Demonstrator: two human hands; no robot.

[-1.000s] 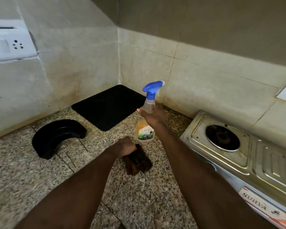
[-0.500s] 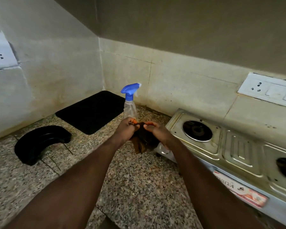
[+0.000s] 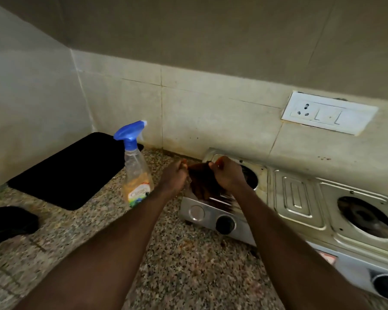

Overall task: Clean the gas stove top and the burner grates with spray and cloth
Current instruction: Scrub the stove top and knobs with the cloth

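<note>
Cloth (image 3: 202, 184) now over stove (image 3: 297, 194) | left hand (image 3: 174, 178), right hand (image 3: 228, 175) pinch it

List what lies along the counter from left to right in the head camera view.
Black curved object, black mat, spray bottle, left hand, brown cloth, right hand, stove's ribbed centre panel, open burner well.

Dim, flat indoor light. The steel stove (image 3: 298, 195) catches soft highlights; the tiles (image 3: 211, 117) behind it are brightest, the wall (image 3: 211, 30) above them shaded. Left of the stove, a black mat (image 3: 65, 171) shows no detail. The cloth (image 3: 202, 184) over the stove is blurred; lines bow near the frame edges.
</note>
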